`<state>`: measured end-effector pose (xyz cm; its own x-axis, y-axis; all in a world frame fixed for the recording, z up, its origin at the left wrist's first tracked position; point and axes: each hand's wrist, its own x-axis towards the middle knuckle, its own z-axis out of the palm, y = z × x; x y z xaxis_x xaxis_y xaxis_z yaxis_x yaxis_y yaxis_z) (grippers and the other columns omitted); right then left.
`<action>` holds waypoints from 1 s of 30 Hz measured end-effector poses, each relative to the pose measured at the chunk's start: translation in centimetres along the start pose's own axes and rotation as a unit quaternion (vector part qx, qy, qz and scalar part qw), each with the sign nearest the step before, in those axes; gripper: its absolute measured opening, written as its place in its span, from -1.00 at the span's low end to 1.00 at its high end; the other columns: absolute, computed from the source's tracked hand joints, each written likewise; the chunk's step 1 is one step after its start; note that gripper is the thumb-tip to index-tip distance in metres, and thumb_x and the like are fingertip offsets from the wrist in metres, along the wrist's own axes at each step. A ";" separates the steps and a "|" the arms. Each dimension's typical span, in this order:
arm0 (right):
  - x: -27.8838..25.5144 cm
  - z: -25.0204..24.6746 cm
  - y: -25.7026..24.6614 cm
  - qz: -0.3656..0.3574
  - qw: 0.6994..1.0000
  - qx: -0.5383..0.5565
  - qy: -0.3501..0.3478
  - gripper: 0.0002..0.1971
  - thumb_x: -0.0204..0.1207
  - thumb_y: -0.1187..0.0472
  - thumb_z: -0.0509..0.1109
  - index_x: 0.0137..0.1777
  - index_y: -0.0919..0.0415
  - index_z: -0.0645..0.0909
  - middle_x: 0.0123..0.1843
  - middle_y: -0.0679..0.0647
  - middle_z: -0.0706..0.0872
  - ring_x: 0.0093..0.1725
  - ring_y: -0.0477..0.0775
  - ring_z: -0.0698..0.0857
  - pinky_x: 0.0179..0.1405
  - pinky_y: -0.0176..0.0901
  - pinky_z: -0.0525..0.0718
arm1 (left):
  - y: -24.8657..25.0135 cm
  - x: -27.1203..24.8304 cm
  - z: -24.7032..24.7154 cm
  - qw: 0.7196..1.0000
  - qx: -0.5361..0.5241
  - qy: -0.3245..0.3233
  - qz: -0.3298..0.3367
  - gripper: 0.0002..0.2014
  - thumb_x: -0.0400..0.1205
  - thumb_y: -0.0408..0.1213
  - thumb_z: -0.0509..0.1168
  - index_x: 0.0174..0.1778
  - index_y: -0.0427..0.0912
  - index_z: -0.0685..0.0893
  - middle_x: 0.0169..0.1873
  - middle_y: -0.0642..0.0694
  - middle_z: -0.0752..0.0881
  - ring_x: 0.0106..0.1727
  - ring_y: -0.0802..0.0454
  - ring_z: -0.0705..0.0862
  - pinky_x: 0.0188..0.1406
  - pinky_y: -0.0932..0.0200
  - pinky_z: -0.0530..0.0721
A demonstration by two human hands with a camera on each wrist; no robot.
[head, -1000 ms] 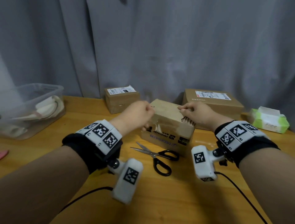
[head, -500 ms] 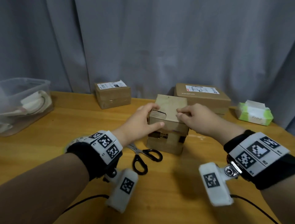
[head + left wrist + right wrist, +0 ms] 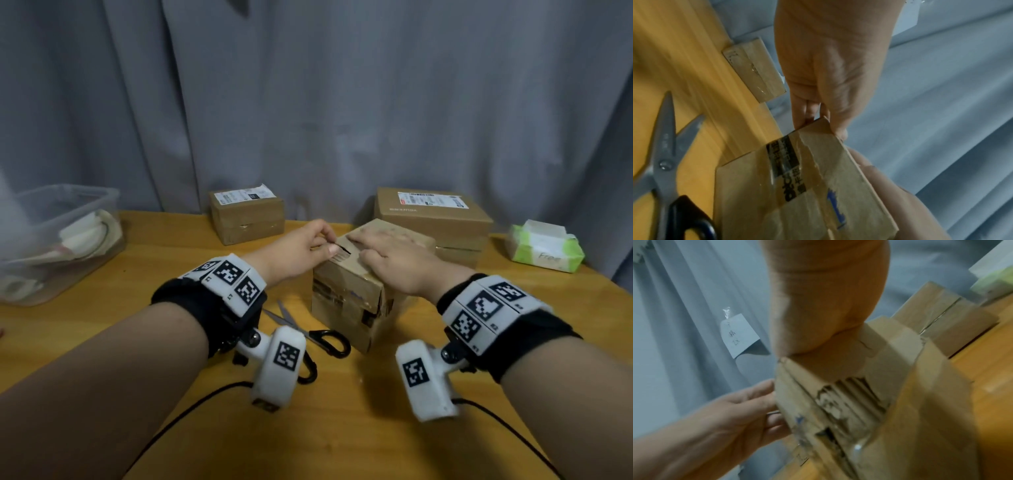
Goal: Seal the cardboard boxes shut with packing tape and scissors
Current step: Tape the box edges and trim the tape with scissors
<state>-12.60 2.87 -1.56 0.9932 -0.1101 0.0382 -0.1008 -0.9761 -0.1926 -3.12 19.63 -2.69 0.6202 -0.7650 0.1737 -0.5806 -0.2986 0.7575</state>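
the left hand point(image 3: 301, 245) pinches the left edge of a top flap of the small box point(image 3: 356, 298), thumb in front and fingers curled behind the cardboard, as the left wrist view shows. the right hand point(image 3: 387, 255) lies flat on the box top with fingers spread and relaxed, pressing the flaps down; it grips nothing. the box stands directly ahead of both hands, turned so one corner points toward the person, and a dark gap between flaps shows at the left hand's thumb. that gap seems to run from the left edge across the top, so the tape would probably need to follow that line. the scissors point(image 3: 308, 330) lie on the surface point(image 3: 102, 325) just beside the box on its left, under the left wrist, blades part open, so the left hand is nearer them. no tape roll is visible. two other boxes, the back left box point(image 3: 246, 214) and the back right box point(image 3: 431, 216), stand behind, well apart from the hands.
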 end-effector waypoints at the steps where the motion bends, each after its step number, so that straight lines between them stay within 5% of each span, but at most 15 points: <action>1: 0.1 -0.3 -0.1 0.008 1.000 -0.015 -0.003 -0.53 0.69 -0.04 -0.03 0.61 -0.21 0.20 0.67 -0.08 0.23 0.62 0.09 0.20 0.58 0.18 0.12 | 0.0 0.0 0.0 0.999 -0.032 -0.006 -0.006 -0.85 0.72 -0.28 0.17 0.18 -0.19 0.45 -0.05 -0.01 0.71 -0.11 0.30 0.65 -0.14 0.46 0.57; 6: -0.5 -1.4 -0.2 0.031 0.999 -0.030 0.016 -0.54 0.57 -0.28 0.12 0.44 -0.21 0.40 0.41 -0.01 0.38 0.47 0.13 0.29 0.40 0.13 0.22 | -0.2 0.1 0.2 0.991 -0.135 -0.005 -0.007 -0.87 0.75 -0.40 0.08 0.20 -0.23 0.41 0.08 -0.20 0.69 0.03 0.10 0.62 -0.03 0.45 0.58; 12: -1.1 -0.1 -1.4 0.082 0.996 -0.023 -0.003 -0.44 0.60 -0.34 -0.11 0.52 -0.13 0.21 0.58 0.06 0.30 0.59 0.18 0.26 0.58 0.39 0.04 | -0.3 -1.3 -1.1 0.990 0.099 0.079 -0.065 -0.75 0.70 -0.12 0.21 0.19 -0.19 0.54 -0.09 -0.02 0.70 -0.09 0.07 0.63 -0.12 0.23 0.51; 16: -2.2 0.0 -2.7 0.118 0.993 -0.021 0.009 -0.46 0.62 -0.28 -0.11 0.51 -0.07 0.24 0.60 0.08 0.29 0.60 0.22 0.25 0.54 0.45 0.06 | -1.1 -5.1 -3.2 0.940 0.310 0.043 -0.133 -0.63 0.66 0.05 0.20 0.11 -0.23 0.57 0.03 -0.14 0.65 0.13 -0.12 0.62 -0.01 0.11 0.52; 20: -2.7 0.0 -4.3 0.141 0.989 -0.006 0.042 -0.52 0.68 -0.09 -0.11 0.49 0.04 0.36 0.50 0.14 0.45 0.48 0.22 0.43 0.47 0.30 0.29 | -2.5 -9.4 -3.7 0.879 0.369 -0.073 -0.293 -0.28 0.61 0.30 0.08 0.38 -0.30 0.46 0.31 -0.22 0.58 0.27 -0.15 0.57 0.10 0.06 0.50; 22: -3.1 0.1 -5.0 0.128 0.987 0.005 0.095 -0.58 0.70 0.02 -0.06 0.38 0.15 0.47 0.31 0.19 0.60 0.28 0.24 0.57 0.31 0.17 0.49 | -3.3 -10.8 -3.5 0.885 0.334 -0.068 -0.318 -0.29 0.58 0.27 0.20 0.41 -0.28 0.43 0.30 -0.19 0.58 0.25 -0.13 0.57 0.11 0.07 0.53; 26: -3.9 0.9 -6.6 0.050 0.982 0.055 0.176 -0.66 0.67 0.10 0.14 0.37 0.19 0.49 0.19 0.16 0.65 0.18 0.20 0.63 0.11 0.02 0.62 | -3.6 -11.4 -3.8 0.923 0.295 0.016 -0.248 -0.70 0.60 -0.26 0.35 0.20 -0.25 0.50 0.12 -0.18 0.64 0.00 -0.05 0.55 -0.07 0.14 0.50; 30: -3.6 0.7 -7.8 -0.012 0.970 0.184 0.159 -0.48 0.62 0.04 0.34 0.53 0.17 0.40 0.46 0.08 0.55 0.42 0.08 0.53 0.36 -0.09 0.52 | -1.3 -11.1 -5.2 0.980 0.120 0.102 -0.125 -0.71 0.64 -0.34 0.30 0.25 -0.26 0.47 -0.18 -0.08 0.64 -0.17 0.03 0.57 -0.15 0.15 0.52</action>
<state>-15.31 11.00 -0.85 0.9209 -0.1971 0.3364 0.0085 -0.8525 -0.5227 -6.48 31.44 -2.33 0.8371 -0.5281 0.1431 -0.4895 -0.6060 0.6271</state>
